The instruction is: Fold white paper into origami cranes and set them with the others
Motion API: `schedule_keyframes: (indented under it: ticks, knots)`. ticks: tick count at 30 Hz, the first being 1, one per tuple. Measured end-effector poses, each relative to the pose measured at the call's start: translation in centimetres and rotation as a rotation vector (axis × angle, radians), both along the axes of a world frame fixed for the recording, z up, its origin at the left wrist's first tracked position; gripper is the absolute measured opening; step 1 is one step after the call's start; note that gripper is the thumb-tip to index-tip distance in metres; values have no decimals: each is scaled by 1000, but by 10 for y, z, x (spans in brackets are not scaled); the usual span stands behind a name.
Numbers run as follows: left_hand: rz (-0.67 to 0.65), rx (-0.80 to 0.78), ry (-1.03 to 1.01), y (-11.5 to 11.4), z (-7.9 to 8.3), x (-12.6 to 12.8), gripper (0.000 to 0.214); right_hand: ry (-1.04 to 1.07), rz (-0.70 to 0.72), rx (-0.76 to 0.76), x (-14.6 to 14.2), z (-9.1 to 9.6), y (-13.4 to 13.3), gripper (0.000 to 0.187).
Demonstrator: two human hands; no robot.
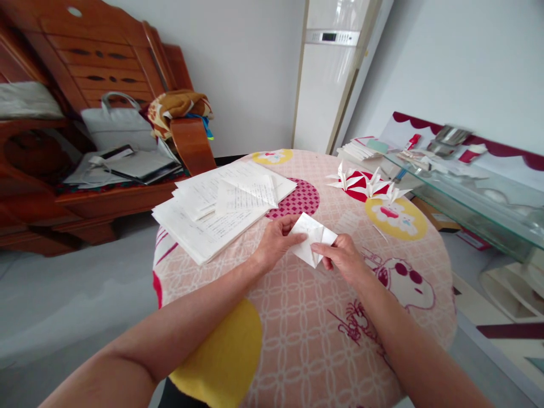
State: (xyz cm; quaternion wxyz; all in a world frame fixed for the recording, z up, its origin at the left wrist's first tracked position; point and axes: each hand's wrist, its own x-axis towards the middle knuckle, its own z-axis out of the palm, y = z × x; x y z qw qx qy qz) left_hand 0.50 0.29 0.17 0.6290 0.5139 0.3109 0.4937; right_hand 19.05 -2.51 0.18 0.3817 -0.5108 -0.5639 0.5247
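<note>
Head view: folded white paper [306, 247] sits between the hands over the patterned tablecloth [289, 328], no clear long axis, left hand [272, 243] pinching its left edge, right hand [347, 259] its lower right, neither hand nearer.

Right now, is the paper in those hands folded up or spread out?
Folded: the small white paper shows creases and overlapping flaps, pinched between the left hand and right hand.

The near tablecloth [293, 334] leaves room; a paper stack [204, 241] blocks left, folded figures [374, 186] far right.
</note>
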Motion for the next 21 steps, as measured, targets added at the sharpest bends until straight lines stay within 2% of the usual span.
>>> schedule_keyframes:
  ticks: [5,10,13,15,18,21]
  knots:
    - [10,14,20,-1,2,-1,45,20,8,-9,-1,-4,1,39]
    - [-2,34,55,1,0,-4,48,33,-35,3,5,1,3,34]
    - [-25,55,160,5,-5,-9,56,15,-49,115,10,4,4,63]
    - [-42,89,269,8,-10,-12,60,-23,-15,179,13,4,4,68]
    - [-59,196,425,12,-17,-14,55,-214,91,241,14,3,5,42]
    - [-7,347,597,12,-21,-12,47,-418,161,332,15,2,6,23]
